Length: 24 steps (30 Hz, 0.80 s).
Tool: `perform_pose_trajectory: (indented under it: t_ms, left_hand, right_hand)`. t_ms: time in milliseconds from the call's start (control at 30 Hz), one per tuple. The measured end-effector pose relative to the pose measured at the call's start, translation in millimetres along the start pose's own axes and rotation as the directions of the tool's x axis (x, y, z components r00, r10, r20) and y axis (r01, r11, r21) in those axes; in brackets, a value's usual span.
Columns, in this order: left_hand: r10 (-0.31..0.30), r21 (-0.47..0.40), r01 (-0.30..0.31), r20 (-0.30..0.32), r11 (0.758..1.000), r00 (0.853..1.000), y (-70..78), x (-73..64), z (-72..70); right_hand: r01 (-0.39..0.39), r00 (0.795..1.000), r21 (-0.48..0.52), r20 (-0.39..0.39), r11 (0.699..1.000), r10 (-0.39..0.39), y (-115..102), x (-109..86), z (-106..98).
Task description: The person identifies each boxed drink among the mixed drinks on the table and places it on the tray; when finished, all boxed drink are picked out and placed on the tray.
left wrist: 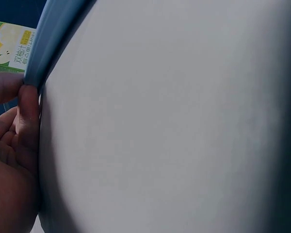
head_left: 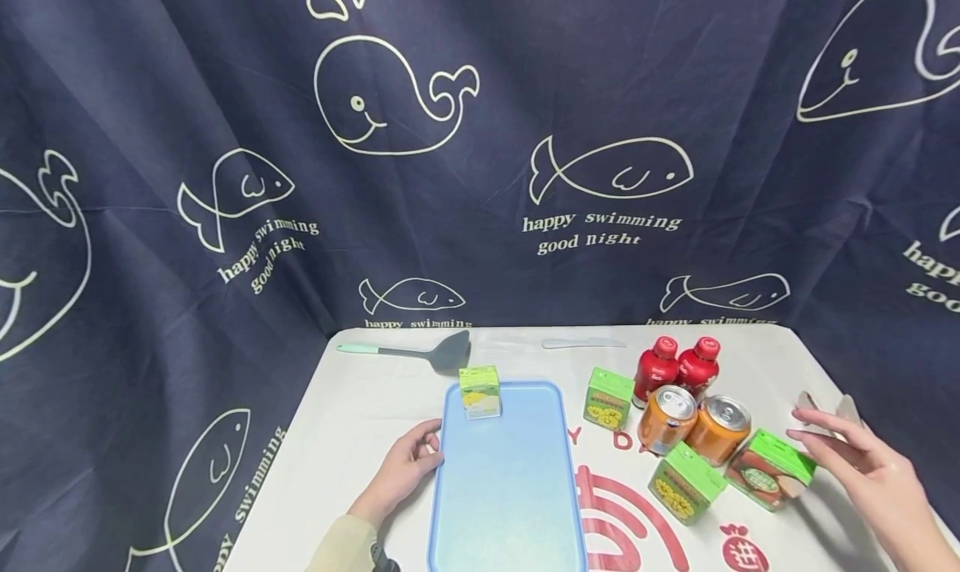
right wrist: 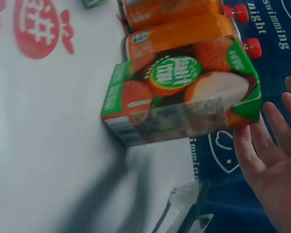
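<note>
My left hand (head_left: 405, 466) pinches the left rim of a light blue tray (head_left: 506, 480) between thumb and fingers, as the left wrist view shows at the rim (left wrist: 53, 41). A green and yellow drink carton (head_left: 480, 393) stands at the tray's far left corner. On the right, my right hand (head_left: 873, 464) has its fingers extended, tips right at the green top edge of a red-brown and green juice carton (head_left: 771, 470). Fruit pictures cover that carton (right wrist: 179, 87) in the right wrist view, and nothing is gripped by the hand there.
Beside the carton stand two orange cans (head_left: 718, 430), two red bottles (head_left: 697, 366) and two green cartons (head_left: 686, 482) (head_left: 608, 399). A spatula (head_left: 450, 351) and a pale knife (head_left: 583, 343) lie at the table's back. A shiny utensil (right wrist: 182, 208) lies behind my right hand.
</note>
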<state>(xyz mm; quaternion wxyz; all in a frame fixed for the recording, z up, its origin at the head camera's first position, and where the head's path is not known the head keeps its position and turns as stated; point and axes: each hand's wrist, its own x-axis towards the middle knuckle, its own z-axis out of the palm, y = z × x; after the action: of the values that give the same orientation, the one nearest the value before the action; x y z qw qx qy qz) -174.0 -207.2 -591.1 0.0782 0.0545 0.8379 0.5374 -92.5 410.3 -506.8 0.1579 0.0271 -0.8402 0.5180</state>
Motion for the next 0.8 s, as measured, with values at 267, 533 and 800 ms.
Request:
perform_pose_trajectory:
  t_ms: [267,533,800]
  left_hand:
    - [0.002,-0.028,-0.002,-0.005,1.000,1.000,0.8,-0.9,0.2]
    - [-0.007,-0.044,0.006,-0.010,0.999,1.000,-2.3,0.0,1.1]
    - [-0.002,-0.070,0.002,-0.006,0.998,1.000,-0.4,-1.2,0.9]
  right_hand:
    - [-0.040,0.999,-0.076,0.008,0.996,0.041,23.2,-14.5,0.1]
    - [-0.115,0.992,-0.092,0.040,0.989,0.119,39.6,-27.3,8.8]
    - [-0.115,0.993,-0.154,-0.004,0.981,0.116,42.7,-30.8,19.8]
